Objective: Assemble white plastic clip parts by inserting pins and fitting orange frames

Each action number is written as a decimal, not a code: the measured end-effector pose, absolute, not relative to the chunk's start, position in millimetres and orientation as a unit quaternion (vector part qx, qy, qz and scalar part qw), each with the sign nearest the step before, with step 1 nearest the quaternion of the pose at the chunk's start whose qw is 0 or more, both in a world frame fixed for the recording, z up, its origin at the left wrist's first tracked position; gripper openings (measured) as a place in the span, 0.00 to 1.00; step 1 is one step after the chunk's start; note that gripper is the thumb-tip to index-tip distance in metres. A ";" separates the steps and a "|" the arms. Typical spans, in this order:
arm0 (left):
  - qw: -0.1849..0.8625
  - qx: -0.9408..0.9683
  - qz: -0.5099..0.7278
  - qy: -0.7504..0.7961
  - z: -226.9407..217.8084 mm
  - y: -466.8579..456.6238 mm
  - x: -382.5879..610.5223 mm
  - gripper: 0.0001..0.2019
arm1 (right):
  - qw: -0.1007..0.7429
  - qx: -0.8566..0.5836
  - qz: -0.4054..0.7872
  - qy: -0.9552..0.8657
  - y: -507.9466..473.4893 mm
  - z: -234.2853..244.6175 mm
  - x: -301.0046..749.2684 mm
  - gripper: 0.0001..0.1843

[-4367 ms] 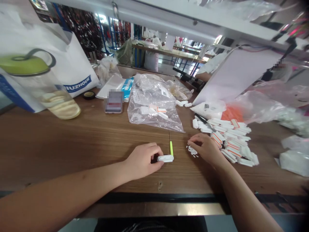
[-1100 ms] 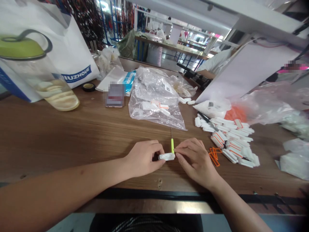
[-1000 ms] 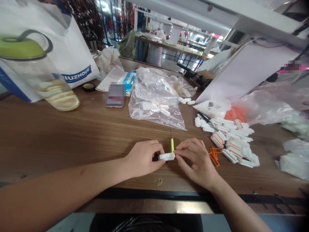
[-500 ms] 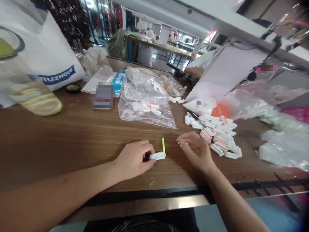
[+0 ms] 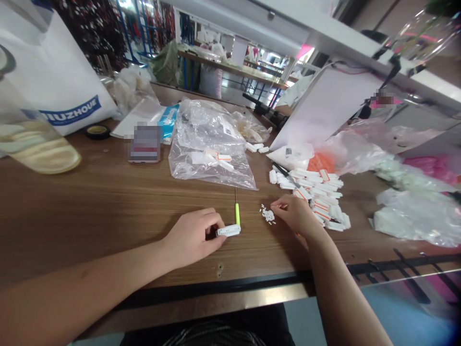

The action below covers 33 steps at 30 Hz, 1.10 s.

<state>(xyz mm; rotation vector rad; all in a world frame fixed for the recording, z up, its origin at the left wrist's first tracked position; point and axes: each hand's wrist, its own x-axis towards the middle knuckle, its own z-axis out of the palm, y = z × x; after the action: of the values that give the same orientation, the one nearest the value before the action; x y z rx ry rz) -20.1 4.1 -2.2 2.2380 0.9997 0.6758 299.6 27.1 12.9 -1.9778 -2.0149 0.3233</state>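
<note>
Moved: the right hand (image 5: 295, 215) has drawn back from the white plastic strip (image 5: 228, 230) to the white bits (image 5: 268, 215); the view has also swung slightly.

Bench: brown wood-grain table (image 5: 108, 211), seen from its near edge.

Back left: white tote bag (image 5: 54, 81), glass jar (image 5: 32, 149), tape roll (image 5: 97, 131), blurred phone (image 5: 145, 144).

Centre: clear plastic bag (image 5: 209, 163) holding white pieces, well above the hands.

Right: heap of white pieces with orange-edged tags (image 5: 317, 197), just beyond the right hand.

Strip: lies flat on the table, long axis running nearly left to right, right end slightly farther away. It is just right of the left hand (image 5: 192, 235) and well left of the right hand; the left hand is nearer.

Left hand: fingers curled and closed on the strip's left end; it has hold of the strip.

Needle tool: lime-green handle (image 5: 237, 214), thin shaft pointing away, lower end at the strip.

Right hand: partly open, fingers loosely curled, fingertips at the right edge of the bits. Cannot tell if it has hold of any.

Bits: small loose pile on the table, between strip and right hand.
</note>
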 end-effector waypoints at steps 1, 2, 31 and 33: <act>0.295 0.841 0.254 0.375 -2.3 4.2 -20.0 0.03 | 0.149 -0.677 0.115 -0.711 27.7 13.1 300.7 0.10; 0.296 0.841 0.253 0.375 -2.4 4.4 -20.0 0.03 | 0.149 -0.666 0.117 -0.721 28.2 13.6 302.2 0.10; 0.298 0.841 0.251 0.376 -0.5 4.9 -19.3 0.03 | 0.101 -0.699 0.081 -0.703 22.3 25.9 304.9 0.11; 0.295 0.841 0.255 0.376 -0.7 5.1 -19.0 0.03 | 0.102 -0.695 0.079 -0.707 23.7 24.0 305.8 0.11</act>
<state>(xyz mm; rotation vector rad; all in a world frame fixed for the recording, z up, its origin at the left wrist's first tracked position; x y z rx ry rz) -19.0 5.1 -0.7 2.2373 1.0004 0.6781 305.8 23.7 24.0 -2.0519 -2.0888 0.2345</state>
